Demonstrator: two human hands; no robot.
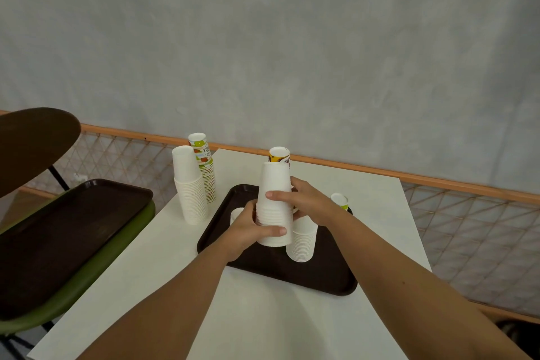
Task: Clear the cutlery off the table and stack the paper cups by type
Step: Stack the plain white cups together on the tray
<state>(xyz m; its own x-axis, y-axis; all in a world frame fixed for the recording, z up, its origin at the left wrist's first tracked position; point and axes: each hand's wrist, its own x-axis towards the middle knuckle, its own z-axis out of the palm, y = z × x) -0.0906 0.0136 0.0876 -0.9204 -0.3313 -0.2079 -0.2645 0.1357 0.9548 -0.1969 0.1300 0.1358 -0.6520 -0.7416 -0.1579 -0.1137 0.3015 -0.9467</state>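
The left hand [248, 232] low and the right hand [306, 202] higher both curl their fingers [277, 195] round an upside-down white cup stack [274, 178] over the brown tray [321, 278] on the worktop [263, 316]. A second white stack [302, 242] stands on the tray just right of it. A tall white stack [190, 190] and a printed stack [206, 172] stand far left.

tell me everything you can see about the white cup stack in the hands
The white cup stack is plain paper cups nested upside down, bases up, with rims banded closely along its lower half. It stands roughly upright over the dark tray; whether it touches the tray cannot be told. The left hand grips its lower part, thumb across the front, and the right hand holds its middle. It partly hides a shorter white stack on its right.
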